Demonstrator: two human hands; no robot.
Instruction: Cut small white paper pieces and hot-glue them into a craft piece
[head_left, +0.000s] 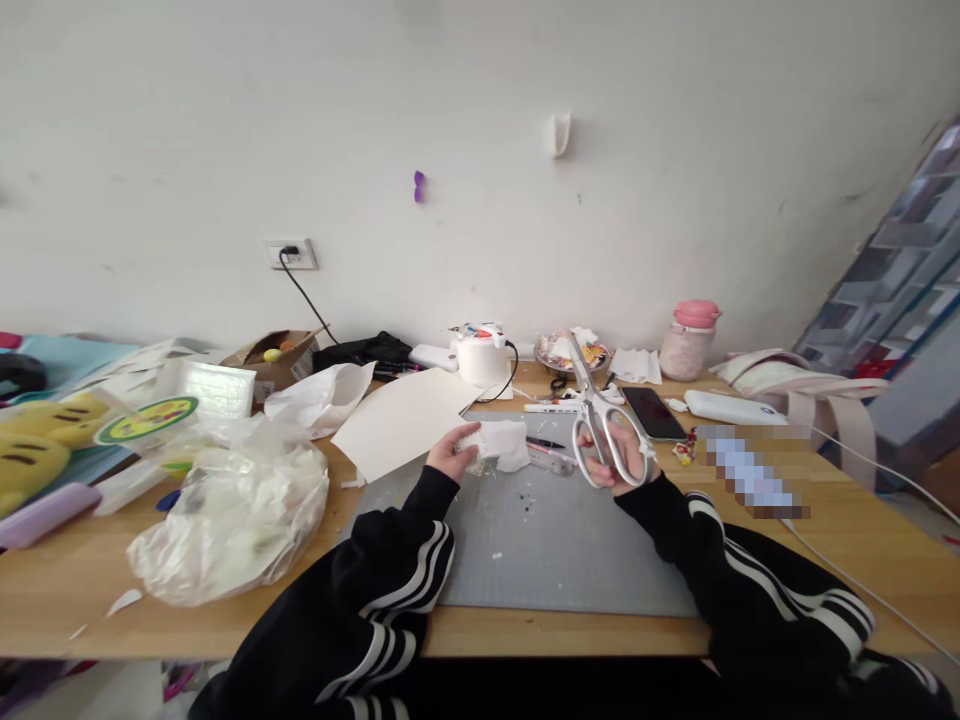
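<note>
My right hand (621, 462) holds a pair of white-handled scissors (600, 410), fingers through the handle loops and blades pointing up and away. My left hand (453, 455) pinches a small white piece (477, 442) with a ragged, crumbly edge; its material is hard to make out. Close beyond it, a white tissue-like sheet (511, 442) lies on the grey cutting mat (555, 560). Small dark and white scraps dot the mat. Pens (546, 443) and a clear case (551, 460) rest between my hands.
A crumpled plastic bag (232, 520) and a large white paper sheet (412, 415) lie left. At the back stand a white pot-shaped holder (481, 358), a bowl of scraps (574, 355) and a pink-lidded bottle (688, 345). A phone (652, 413) and a white cable (855, 580) are right.
</note>
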